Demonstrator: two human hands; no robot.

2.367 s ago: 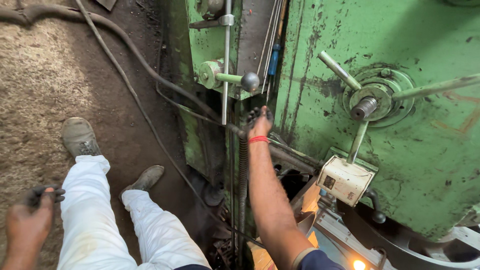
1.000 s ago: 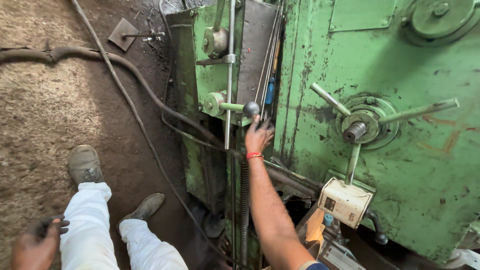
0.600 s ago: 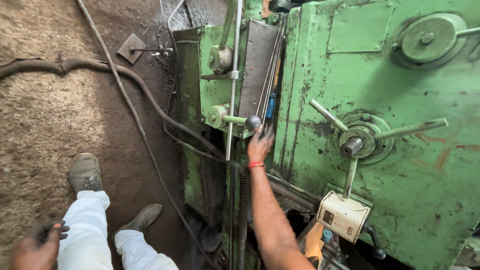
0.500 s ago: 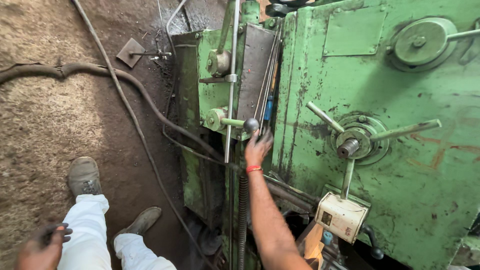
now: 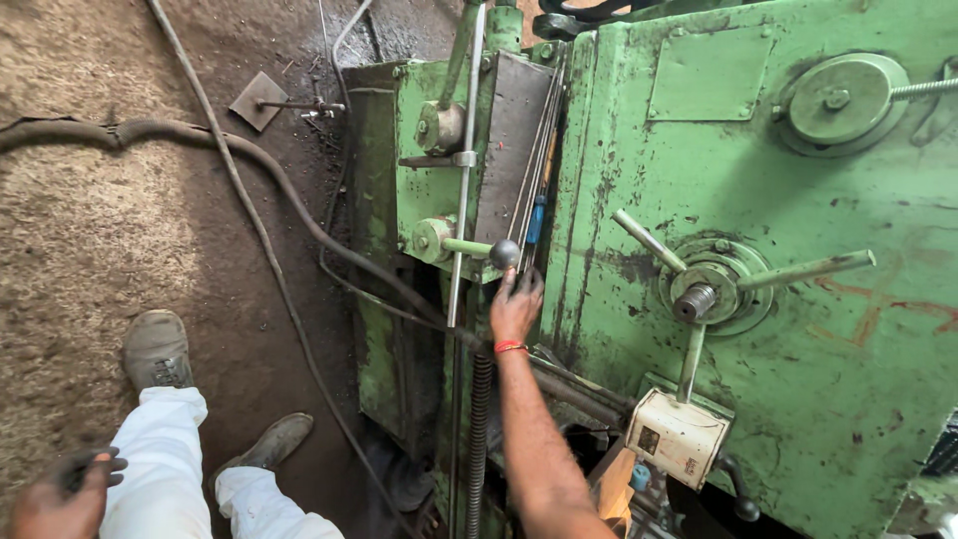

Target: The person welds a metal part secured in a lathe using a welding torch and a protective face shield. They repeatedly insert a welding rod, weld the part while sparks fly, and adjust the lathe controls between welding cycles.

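Green steel lever with a dark ball knob [image 5: 505, 254], just above my right hand [image 5: 516, 307].

The lever juts from a round green boss on the front face of the worn green machine body [image 5: 778, 399], near its left edge, and its long axis runs level, left to right, with the knob end pointing right. My right hand reaches up from below, fingers loosely spread, fingertips touching the underside of the knob but not wrapped round it. It is by far the nearer hand. My left hand [image 5: 55, 499] hangs low, well apart at the lower left over the dirt floor [image 5: 90, 230], curled around a small dark object I cannot make out.
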